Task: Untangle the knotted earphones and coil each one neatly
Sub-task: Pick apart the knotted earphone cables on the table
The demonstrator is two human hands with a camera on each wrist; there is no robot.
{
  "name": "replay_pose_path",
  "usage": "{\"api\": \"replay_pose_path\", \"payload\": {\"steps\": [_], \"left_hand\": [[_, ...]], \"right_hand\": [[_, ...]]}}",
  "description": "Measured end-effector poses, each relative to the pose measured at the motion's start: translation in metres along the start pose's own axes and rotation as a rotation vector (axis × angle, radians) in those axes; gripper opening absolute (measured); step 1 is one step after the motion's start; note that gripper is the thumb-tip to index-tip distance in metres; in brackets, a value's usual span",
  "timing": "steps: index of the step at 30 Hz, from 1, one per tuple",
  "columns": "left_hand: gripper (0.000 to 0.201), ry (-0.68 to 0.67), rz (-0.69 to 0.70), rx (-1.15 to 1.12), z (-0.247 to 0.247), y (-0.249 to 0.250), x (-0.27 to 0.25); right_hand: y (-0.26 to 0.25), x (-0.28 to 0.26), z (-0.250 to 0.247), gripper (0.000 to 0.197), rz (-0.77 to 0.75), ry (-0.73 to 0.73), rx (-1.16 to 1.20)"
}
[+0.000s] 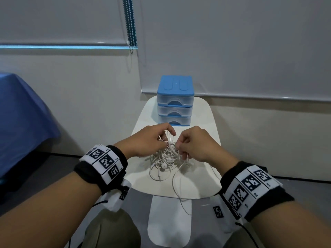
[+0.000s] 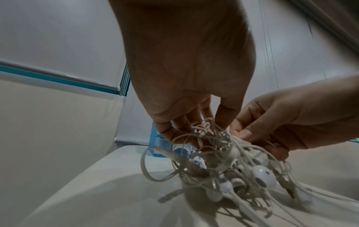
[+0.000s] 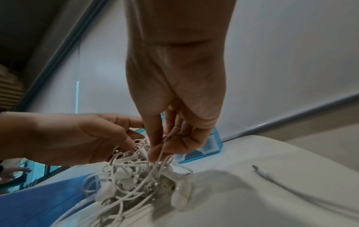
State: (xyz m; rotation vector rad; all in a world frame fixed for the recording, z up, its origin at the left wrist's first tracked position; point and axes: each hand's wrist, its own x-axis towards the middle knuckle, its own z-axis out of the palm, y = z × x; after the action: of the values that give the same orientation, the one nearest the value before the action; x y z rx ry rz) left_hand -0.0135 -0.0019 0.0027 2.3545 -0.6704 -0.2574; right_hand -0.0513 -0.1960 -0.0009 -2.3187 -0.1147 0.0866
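A knotted bundle of white earphones (image 1: 165, 158) sits on the small white table (image 1: 197, 185), partly lifted between both hands. My left hand (image 1: 152, 138) pinches loops at the top left of the tangle (image 2: 219, 155). My right hand (image 1: 193, 145) pinches cords at its right side, fingers curled around strands (image 3: 136, 172). Several earbuds (image 2: 263, 175) and a jack plug (image 3: 186, 173) hang in the bundle. One loose cord (image 1: 180, 194) trails over the table's near edge.
A blue-topped unit of three clear drawers (image 1: 175, 102) stands at the table's far end, just behind the hands. A blue-covered surface (image 1: 21, 122) lies to the left. Window blinds with a bead chain (image 1: 131, 24) hang behind. Another cord end (image 3: 262, 170) lies on the table at right.
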Motion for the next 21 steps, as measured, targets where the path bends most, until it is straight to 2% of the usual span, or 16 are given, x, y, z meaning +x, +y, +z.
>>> {"api": "replay_pose_path", "payload": {"steps": [4, 6, 10, 13, 15, 19, 21], "left_hand": [[0.026, -0.014, -0.037, -0.058, 0.004, 0.001, -0.001], [0.017, 0.018, -0.053, -0.131, 0.007, 0.005, -0.004], [0.015, 0.116, -0.121, -0.243, 0.012, 0.009, -0.009], [0.019, 0.165, -0.132, -0.228, 0.017, 0.008, -0.014], [0.018, 0.151, -0.108, -0.232, 0.02, 0.006, -0.019], [0.009, 0.099, -0.041, -0.064, 0.027, 0.003, -0.024], [0.014, 0.112, -0.04, 0.023, 0.024, 0.003, -0.025]], "right_hand": [[0.015, 0.001, 0.008, 0.01, 0.093, -0.029, 0.166], [0.023, -0.001, 0.013, 0.006, 0.154, -0.069, 0.315], [0.033, -0.007, 0.013, 0.007, 0.167, -0.122, 0.466], [0.036, -0.01, 0.011, 0.008, 0.168, -0.107, 0.491], [0.04, -0.009, 0.012, 0.012, 0.183, -0.1, 0.496], [0.041, -0.005, 0.015, 0.014, 0.209, -0.107, 0.526], [0.04, -0.004, 0.017, 0.014, 0.208, -0.109, 0.527]]}}
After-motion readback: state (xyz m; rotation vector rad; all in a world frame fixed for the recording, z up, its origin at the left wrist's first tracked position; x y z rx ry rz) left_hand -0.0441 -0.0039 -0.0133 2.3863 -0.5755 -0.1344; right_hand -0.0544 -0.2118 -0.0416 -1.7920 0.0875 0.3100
